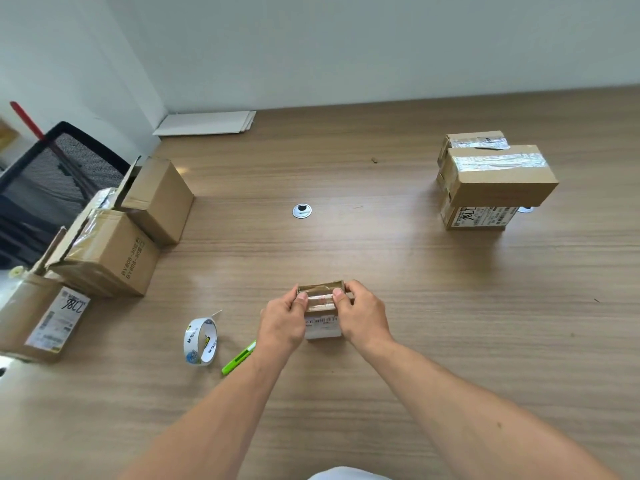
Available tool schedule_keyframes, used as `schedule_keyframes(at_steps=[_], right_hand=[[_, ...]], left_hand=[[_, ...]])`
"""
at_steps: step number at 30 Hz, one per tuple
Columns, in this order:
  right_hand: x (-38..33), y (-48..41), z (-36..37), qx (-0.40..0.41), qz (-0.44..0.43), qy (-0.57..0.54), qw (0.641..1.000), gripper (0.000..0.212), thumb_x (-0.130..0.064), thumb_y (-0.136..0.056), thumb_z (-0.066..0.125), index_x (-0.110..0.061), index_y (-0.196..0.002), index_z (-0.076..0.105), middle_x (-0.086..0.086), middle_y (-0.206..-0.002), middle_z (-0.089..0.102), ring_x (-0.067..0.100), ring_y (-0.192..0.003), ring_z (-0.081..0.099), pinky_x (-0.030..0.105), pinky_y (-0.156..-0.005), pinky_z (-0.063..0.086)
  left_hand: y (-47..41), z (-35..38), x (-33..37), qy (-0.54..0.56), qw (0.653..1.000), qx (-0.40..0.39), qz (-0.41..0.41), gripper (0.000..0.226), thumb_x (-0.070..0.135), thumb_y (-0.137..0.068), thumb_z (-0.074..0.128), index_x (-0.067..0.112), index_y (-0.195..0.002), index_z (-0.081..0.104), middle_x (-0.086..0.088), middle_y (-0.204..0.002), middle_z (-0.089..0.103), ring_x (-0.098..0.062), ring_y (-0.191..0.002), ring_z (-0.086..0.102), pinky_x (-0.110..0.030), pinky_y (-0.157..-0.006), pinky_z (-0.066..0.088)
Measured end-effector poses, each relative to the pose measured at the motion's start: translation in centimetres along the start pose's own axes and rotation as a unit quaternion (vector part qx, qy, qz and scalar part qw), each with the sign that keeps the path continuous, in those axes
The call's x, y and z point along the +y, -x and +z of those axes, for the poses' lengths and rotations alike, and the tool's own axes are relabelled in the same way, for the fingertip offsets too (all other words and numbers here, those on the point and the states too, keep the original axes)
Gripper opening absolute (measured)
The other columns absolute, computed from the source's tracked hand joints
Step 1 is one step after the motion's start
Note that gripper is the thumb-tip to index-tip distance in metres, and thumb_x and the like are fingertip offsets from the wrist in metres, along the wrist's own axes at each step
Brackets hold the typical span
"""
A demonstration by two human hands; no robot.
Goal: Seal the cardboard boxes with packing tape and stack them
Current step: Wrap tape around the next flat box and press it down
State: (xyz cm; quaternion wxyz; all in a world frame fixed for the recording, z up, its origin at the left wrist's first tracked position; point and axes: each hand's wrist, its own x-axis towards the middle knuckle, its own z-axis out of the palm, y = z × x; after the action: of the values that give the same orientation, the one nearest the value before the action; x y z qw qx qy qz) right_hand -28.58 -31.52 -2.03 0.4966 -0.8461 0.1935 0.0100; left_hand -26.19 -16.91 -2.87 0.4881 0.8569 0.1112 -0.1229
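1. the fingers of both hands are curled round the small box. my left hand grips its left end, my right hand grips its right end, and both thumbs lie on top.
2. the small box stands on the table in the middle, just in front of me, with its printed label facing me. holding it from both ends pins it down, i judge, so it cannot slide while the thumbs press.
3. a tape strip runs across the top between the thumbs, glossy and a little wrinkled. i read the thumbs as rubbing it flat over the seam, though i cannot tell whether its ends are fully stuck.
4. the tape roll stands on edge near my left hand, with the green cutter just beside it. both are close by, probably so i can reach them for the next box.
5. the sealed stack sits well apart at the far right, a taped box resting on others. in my view this one should go there.
6. the open boxes wait at the left edge with their flaps up, so i reckon most of the job is left.
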Motion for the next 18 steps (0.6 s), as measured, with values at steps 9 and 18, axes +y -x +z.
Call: schedule_keyframes(at_steps=[9,18], right_hand=[[-0.7,-0.1,-0.4,-0.014,0.073,-0.038,0.996,0.032,-0.040,-0.104,0.049,-0.015,-0.085,0.056,0.006,-0.088,0.065,0.026,-0.086,0.057,0.030,-0.070,0.036],[0.8,-1.2,-0.5,-0.060,0.107,-0.144,0.982,0.019,-0.051,-0.079,0.058,-0.032,-0.079,0.063,0.003,-0.085,0.070,0.033,-0.091,0.069,0.055,-0.078,0.060]], left_hand=[[-0.4,-0.2,1.4,0.113,0.991,-0.016,-0.072,0.037,0.027,-0.101,0.054,0.021,-0.075,0.079,0.002,-0.074,0.074,-0.017,-0.076,0.065,-0.039,-0.081,0.056],[0.1,-0.7,0.6,0.174,0.980,-0.086,-0.036,0.029,0.010,-0.106,0.047,0.013,-0.118,0.073,-0.008,-0.109,0.075,-0.016,-0.096,0.068,-0.044,-0.106,0.050]])
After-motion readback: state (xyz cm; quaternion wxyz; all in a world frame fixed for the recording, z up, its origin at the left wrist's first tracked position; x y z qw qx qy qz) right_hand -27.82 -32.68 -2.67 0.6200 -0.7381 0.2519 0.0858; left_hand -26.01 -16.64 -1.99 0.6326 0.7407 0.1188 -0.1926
